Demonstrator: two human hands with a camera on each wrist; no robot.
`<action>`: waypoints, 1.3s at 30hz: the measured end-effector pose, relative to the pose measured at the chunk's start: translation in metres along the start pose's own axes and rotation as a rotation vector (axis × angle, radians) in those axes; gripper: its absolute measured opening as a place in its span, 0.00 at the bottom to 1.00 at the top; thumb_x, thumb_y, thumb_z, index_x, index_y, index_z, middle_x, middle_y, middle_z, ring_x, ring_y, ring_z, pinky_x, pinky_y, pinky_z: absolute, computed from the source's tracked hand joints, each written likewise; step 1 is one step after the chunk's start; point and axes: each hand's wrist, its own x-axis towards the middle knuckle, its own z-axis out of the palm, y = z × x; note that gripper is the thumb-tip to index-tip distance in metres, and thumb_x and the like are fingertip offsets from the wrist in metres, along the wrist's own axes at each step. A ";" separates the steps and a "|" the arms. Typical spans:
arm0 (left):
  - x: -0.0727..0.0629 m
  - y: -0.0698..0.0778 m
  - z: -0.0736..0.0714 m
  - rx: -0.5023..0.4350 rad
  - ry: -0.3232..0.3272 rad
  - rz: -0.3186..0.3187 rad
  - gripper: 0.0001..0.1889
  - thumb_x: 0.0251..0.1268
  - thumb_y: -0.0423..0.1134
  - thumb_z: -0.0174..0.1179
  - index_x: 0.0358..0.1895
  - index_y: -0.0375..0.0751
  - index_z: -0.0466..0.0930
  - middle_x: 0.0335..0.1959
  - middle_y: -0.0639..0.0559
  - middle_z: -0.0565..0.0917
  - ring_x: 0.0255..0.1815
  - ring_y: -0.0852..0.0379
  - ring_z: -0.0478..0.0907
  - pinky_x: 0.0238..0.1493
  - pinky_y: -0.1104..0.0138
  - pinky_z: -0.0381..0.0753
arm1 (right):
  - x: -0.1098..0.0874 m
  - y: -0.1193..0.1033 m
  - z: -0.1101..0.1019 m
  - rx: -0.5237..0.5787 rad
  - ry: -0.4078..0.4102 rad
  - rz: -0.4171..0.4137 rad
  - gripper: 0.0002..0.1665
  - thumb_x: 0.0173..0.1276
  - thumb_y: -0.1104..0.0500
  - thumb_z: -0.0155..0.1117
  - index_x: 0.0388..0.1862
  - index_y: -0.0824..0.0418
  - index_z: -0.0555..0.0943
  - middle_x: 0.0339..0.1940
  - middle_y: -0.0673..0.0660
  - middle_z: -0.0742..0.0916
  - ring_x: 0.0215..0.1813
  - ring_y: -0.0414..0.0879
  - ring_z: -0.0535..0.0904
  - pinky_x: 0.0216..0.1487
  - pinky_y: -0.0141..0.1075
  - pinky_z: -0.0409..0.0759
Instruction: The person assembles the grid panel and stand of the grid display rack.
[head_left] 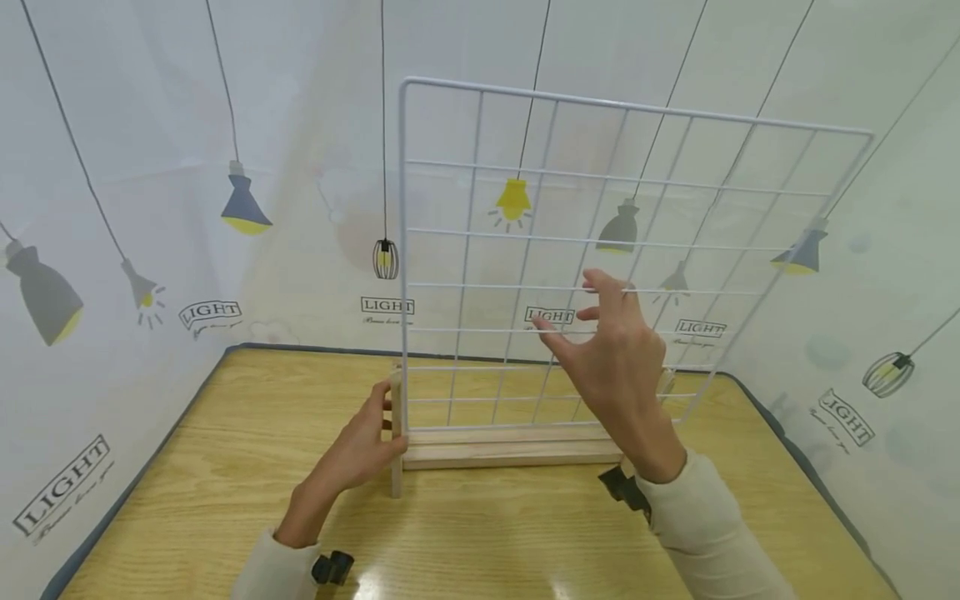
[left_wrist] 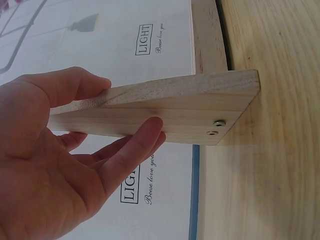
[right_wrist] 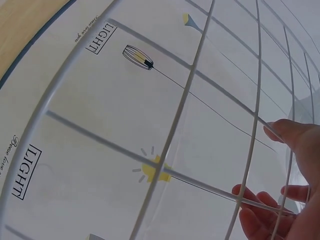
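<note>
A white wire grid panel [head_left: 517, 285] stands leaning in a pale wooden frame, its lower edge at the frame's crossbar [head_left: 510, 452]. My left hand [head_left: 360, 446] holds the frame's left side board [head_left: 397, 467], thumb on one long edge and fingers toward the other. Two screw heads [left_wrist: 218, 123] show on the outer face of this side board [left_wrist: 175, 117] in the left wrist view. My right hand [head_left: 618, 367] is raised at the grid, thumb and fingers spread apart. Wires cross its fingers [right_wrist: 255, 225] in the right wrist view. The frame's right end is mostly hidden behind my right arm.
The frame stands on a wood-grain table [head_left: 247, 467]. A pale backdrop [head_left: 315, 275] printed with hanging lamps rises behind and on both sides. Dark blue trim [head_left: 180, 425] runs along the table's edge. Black wrist devices [head_left: 332, 568] sit at both cuffs.
</note>
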 end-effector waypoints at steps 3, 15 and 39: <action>-0.001 0.001 0.000 -0.002 -0.001 -0.005 0.41 0.65 0.30 0.58 0.77 0.39 0.45 0.66 0.31 0.68 0.60 0.35 0.75 0.42 0.55 0.84 | 0.002 0.000 0.001 0.001 -0.001 0.003 0.39 0.51 0.46 0.81 0.56 0.63 0.75 0.42 0.63 0.86 0.33 0.51 0.88 0.12 0.42 0.68; -0.001 0.001 0.001 0.022 0.006 -0.004 0.41 0.65 0.31 0.59 0.77 0.38 0.46 0.65 0.31 0.69 0.59 0.36 0.76 0.42 0.56 0.84 | 0.012 0.002 0.003 -0.006 0.002 0.012 0.39 0.53 0.46 0.80 0.57 0.65 0.75 0.43 0.65 0.86 0.33 0.52 0.88 0.14 0.39 0.65; -0.001 0.000 0.002 0.027 0.008 -0.011 0.41 0.64 0.31 0.58 0.77 0.38 0.46 0.65 0.32 0.68 0.60 0.36 0.76 0.42 0.55 0.84 | 0.019 0.006 0.016 -0.001 -0.018 0.020 0.39 0.53 0.45 0.80 0.56 0.65 0.74 0.43 0.65 0.85 0.34 0.52 0.88 0.15 0.46 0.73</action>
